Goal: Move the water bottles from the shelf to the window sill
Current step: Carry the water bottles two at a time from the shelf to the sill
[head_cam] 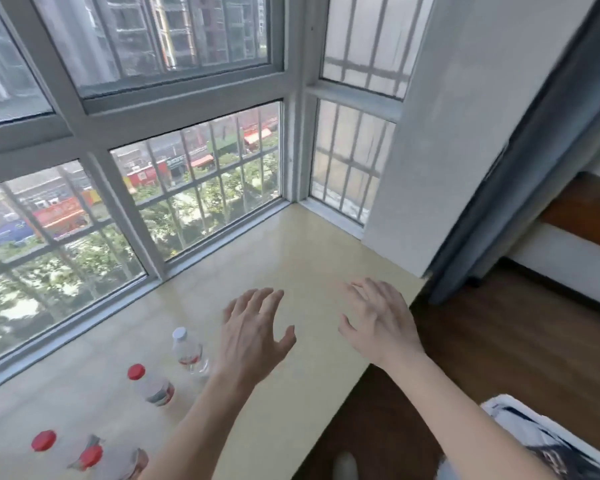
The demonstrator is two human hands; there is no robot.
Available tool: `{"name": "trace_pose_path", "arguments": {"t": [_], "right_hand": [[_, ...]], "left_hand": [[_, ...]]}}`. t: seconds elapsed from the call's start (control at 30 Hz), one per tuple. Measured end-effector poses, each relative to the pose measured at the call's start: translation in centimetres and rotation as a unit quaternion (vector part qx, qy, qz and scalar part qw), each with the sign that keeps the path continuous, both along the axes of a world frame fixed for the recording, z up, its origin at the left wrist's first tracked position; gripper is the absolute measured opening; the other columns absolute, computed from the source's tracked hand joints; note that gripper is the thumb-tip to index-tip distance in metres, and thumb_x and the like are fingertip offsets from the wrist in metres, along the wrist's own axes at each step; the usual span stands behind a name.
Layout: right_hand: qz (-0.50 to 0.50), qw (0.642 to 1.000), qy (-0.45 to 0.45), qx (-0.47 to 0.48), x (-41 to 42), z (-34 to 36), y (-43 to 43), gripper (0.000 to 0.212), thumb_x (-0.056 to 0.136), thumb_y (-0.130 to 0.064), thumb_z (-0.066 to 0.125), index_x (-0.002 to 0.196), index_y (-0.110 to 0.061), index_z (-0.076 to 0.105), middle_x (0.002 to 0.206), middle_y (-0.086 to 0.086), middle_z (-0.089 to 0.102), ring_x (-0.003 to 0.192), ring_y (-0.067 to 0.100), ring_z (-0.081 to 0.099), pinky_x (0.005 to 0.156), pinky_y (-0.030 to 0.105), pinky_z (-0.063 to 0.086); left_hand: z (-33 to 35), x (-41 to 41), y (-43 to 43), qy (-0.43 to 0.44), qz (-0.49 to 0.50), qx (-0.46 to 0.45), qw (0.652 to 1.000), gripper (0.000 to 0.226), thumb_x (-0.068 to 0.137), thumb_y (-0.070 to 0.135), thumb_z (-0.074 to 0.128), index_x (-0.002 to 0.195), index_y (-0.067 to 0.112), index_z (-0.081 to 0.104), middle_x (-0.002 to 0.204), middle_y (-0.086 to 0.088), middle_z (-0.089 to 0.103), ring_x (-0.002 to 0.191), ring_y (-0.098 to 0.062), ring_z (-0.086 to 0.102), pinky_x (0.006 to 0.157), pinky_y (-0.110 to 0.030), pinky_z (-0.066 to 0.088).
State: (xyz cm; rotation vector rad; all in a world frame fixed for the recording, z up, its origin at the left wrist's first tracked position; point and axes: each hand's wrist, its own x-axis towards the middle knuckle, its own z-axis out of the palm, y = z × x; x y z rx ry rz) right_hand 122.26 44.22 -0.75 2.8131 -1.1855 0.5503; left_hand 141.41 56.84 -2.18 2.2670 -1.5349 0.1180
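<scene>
Down at the near left edge, two clear plastic bottles with red caps, (44, 440) and (91, 457), upright on the cream, glossy window sill (291, 258), the second partly cut off by a bare forearm. A step farther and to the right, a third red-capped clear bottle (152, 384), also upright. Farther again, a clear plastic bottle with a white cap and red label (189, 351), long axis vertical, standing just left of the left wrist.

Above the sill, left hand (253, 329) spread, fingers splayed, palm down, holding nothing. Right hand (378, 317) likewise spread and empty, over the sill's near right edge. Left hand nearer the white-capped bottle, which lies left and slightly nearer than its palm; apart, not touching, as far as visible.

No shelf in view, so no telling how many bottles remain there. Four on the sill, strung out in a loose diagonal line from near left to the middle. Likely next: a turn away to fetch more, both hands free for it.

Beyond, grey-framed windows (174, 98) with bars; right, dark wooden floor (499, 341).
</scene>
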Motion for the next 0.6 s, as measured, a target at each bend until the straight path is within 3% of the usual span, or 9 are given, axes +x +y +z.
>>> {"name": "trace_pose_path", "arguments": {"t": [0.27,0.6], "right_hand": [[-0.180,0.984,0.011,-0.014,-15.0,0.3,-1.0,0.043,0.083,-0.034,0.064,0.121,-0.014,0.067,0.117,0.006,0.065,0.115,0.028,0.058,0.102,0.045,0.046],[-0.305,0.952,-0.004,-0.002,-29.1,-1.2,-4.2,0.042,0.080,-0.032,0.067,0.119,-0.017,0.068,0.117,0.004,0.065,0.113,0.026,0.059,0.099,0.044,0.048]], "left_hand": [[0.7,-10.5,-8.5,-0.017,-0.184,0.009,0.983,0.063,0.080,0.056,0.050,0.135,0.025,0.053,0.134,0.005,0.058,0.127,-0.023,0.049,0.104,-0.043,0.039],[0.6,-24.3,-19.7,-0.046,-0.329,0.017,0.943,0.060,0.083,0.053,0.054,0.136,0.024,0.052,0.136,0.002,0.057,0.126,-0.024,0.050,0.104,-0.042,0.038]]}}
